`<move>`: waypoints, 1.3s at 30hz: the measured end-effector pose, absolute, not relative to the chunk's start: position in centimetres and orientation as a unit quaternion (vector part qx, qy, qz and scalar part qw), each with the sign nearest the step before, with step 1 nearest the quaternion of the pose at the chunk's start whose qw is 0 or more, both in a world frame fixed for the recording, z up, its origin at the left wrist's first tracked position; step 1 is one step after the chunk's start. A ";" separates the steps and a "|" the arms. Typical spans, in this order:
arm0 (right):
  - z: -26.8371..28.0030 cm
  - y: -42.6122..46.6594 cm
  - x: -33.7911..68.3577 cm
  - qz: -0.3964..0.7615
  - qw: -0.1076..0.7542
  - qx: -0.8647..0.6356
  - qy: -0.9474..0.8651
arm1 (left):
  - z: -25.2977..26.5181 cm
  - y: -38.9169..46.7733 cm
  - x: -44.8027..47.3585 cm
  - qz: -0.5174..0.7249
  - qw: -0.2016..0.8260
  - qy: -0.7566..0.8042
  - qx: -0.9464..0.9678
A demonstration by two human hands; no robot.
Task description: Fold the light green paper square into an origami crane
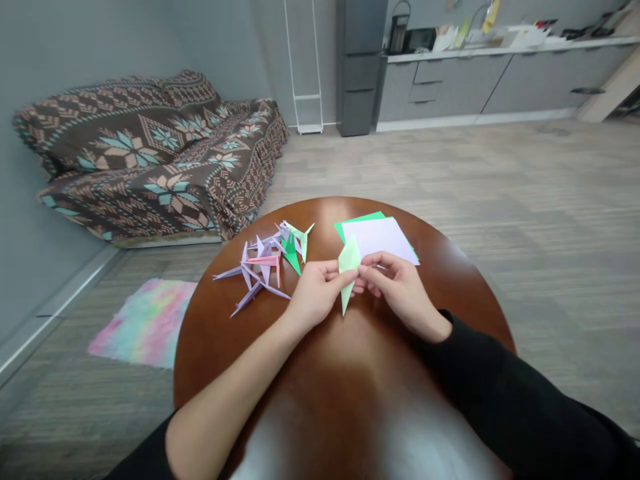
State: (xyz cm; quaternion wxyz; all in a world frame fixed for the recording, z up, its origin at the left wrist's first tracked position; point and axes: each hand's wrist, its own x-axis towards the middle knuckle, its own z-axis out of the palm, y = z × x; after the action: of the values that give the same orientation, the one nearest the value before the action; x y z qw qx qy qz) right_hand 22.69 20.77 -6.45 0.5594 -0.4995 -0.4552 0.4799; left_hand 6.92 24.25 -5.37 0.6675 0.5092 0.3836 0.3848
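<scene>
A pale green folded paper (349, 257), long and pointed at its lower end, is held upright above the round table. My left hand (320, 287) pinches it from the left, the thumb lying across its front. On its right edge, the fingertips of my right hand (397, 287) are closed on the paper near its middle. Several folded paper cranes (260, 263) in lilac, pink and green lie in a heap left of my hands. Just behind my right hand rests a stack of lilac and green paper sheets (380, 237).
The round brown wooden table (350, 373) has a glossy top. A sofa (165, 153) under a patterned cover stands at the far left, with a fluffy pastel rug (145, 320) on the floor. A grey fridge (361, 67) and kitchen cabinets (450, 83) line the back wall.
</scene>
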 end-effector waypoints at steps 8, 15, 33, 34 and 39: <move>-6.0 20.6 22.3 0.521 0.562 -0.473 -0.435 | -4.9 23.8 7.1 0.365 0.672 0.375 0.524; -6.8 20.7 22.5 0.508 0.561 -0.477 -0.446 | -5.3 23.9 7.1 0.363 0.677 0.375 0.519; -6.8 21.8 24.0 0.476 0.656 -0.475 -0.343 | -4.4 25.8 5.2 0.469 0.677 0.412 0.390; -6.8 21.8 23.9 0.481 0.661 -0.466 -0.339 | -4.4 25.8 5.3 0.502 0.682 0.388 0.363; -6.8 21.3 23.2 0.447 0.661 -0.447 -0.405 | -5.2 24.6 6.5 0.470 0.710 0.351 0.389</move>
State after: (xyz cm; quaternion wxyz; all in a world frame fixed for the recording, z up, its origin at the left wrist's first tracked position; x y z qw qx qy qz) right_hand 23.22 21.32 -6.75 0.6610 -0.4467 -0.4046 0.4470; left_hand 6.53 24.63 -5.23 0.7101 0.3889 0.3512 0.4703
